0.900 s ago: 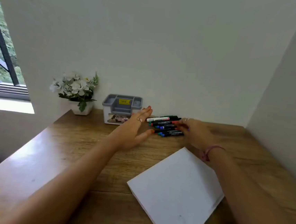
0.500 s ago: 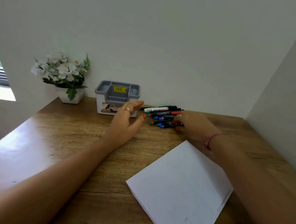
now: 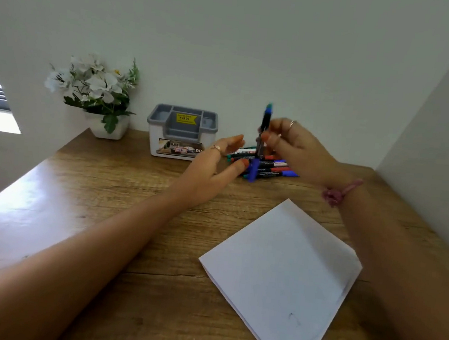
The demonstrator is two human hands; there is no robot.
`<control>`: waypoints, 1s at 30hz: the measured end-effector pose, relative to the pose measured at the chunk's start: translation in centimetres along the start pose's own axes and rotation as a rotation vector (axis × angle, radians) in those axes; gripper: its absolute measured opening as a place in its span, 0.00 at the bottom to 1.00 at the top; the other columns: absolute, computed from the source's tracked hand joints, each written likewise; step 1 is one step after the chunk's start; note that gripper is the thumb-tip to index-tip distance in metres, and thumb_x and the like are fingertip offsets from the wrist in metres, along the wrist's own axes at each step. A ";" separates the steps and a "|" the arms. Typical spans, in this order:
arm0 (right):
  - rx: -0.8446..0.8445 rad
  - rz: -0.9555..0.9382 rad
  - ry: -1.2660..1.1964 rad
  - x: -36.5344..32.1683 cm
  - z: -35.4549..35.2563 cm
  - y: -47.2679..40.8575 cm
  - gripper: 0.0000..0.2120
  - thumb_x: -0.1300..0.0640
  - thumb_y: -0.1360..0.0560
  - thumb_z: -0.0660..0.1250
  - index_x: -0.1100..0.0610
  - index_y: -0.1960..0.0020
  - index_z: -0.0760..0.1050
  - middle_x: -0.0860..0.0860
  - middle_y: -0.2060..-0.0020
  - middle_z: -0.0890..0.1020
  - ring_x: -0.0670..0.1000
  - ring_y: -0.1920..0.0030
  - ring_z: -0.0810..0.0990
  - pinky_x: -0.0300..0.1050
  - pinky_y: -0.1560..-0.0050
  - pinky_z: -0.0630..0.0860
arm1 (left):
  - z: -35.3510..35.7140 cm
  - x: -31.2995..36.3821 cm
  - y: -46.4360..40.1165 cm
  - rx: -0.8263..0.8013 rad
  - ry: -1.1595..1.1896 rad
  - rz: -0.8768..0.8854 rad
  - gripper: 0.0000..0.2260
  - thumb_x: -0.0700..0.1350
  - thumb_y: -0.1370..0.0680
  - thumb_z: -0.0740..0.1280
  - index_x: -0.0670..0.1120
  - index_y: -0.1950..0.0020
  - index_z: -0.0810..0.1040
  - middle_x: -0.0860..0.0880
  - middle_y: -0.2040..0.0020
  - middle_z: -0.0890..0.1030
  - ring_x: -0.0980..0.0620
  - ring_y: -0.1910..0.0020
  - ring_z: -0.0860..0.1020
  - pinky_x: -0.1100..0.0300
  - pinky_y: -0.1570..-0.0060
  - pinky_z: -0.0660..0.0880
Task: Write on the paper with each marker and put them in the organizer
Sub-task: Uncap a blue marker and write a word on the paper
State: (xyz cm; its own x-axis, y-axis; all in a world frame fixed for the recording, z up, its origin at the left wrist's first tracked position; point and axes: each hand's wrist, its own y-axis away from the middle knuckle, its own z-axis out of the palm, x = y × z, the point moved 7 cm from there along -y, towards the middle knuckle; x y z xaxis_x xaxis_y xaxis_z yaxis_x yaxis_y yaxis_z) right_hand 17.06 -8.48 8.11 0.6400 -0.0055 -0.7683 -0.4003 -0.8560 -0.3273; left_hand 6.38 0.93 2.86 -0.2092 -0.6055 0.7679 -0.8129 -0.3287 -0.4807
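Wooden desk (image 3: 100,199) in a white-walled corner; potted white flowers (image 3: 94,86) and grey organizer (image 3: 181,131) at the back, paper (image 3: 285,271) lying near. Right hand (image 3: 297,146) closed on a blue marker (image 3: 262,140), now lifted upright off the pile of markers (image 3: 267,165), where half a second before it lay flat. Left hand (image 3: 209,168) loosely open, empty, beside it.

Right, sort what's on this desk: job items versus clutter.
For the job:
- blue marker held in right hand
- pile of markers
- paper
- grey organizer
- left hand, open

Just there:
- potted white flowers
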 end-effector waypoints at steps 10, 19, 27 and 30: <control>0.001 0.235 -0.525 -0.6 2.1 2.3 0.13 0.45 0.26 0.65 0.55 0.57 0.72 0.46 0.72 0.75 0.45 0.70 0.73 0.36 0.69 0.73 | 2.1 2.6 0.1 -0.178 -0.119 0.030 0.07 0.47 0.18 0.54 0.46 0.45 0.69 0.52 0.63 0.73 0.58 0.66 0.72 0.59 0.64 0.71; -0.167 0.278 -0.450 0.9 3.9 3.0 0.15 0.58 0.19 0.55 0.64 0.47 0.78 0.53 0.66 0.81 0.49 0.67 0.79 0.43 0.63 0.78 | 1.8 0.9 0.3 -0.273 -0.369 0.058 0.16 0.54 0.19 0.51 0.48 0.54 0.75 0.49 0.72 0.71 0.54 0.73 0.69 0.58 0.68 0.67; -0.222 0.259 -0.527 0.9 3.7 3.6 0.15 0.57 0.19 0.57 0.63 0.41 0.77 0.60 0.53 0.82 0.55 0.56 0.81 0.47 0.52 0.79 | 1.2 1.2 0.0 -0.134 -0.287 0.052 0.20 0.56 0.21 0.59 0.42 0.64 0.75 0.51 0.76 0.67 0.56 0.78 0.65 0.60 0.74 0.61; -0.254 0.251 -0.559 0.5 3.1 3.8 0.16 0.56 0.19 0.55 0.61 0.38 0.75 0.57 0.55 0.82 0.52 0.55 0.82 0.48 0.48 0.79 | -0.1 0.6 0.0 -0.041 -0.275 -0.003 0.23 0.65 0.27 0.61 0.47 0.70 0.70 0.52 0.76 0.67 0.57 0.78 0.65 0.60 0.72 0.64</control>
State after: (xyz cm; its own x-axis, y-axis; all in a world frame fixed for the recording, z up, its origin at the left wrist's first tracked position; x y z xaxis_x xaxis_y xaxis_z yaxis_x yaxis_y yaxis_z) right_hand 13.84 -10.11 4.82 0.0838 -0.0102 -0.9964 -0.2820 -0.9593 -0.0139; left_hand 6.19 0.64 3.36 -0.0561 -0.7806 0.6225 -0.8359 -0.3042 -0.4569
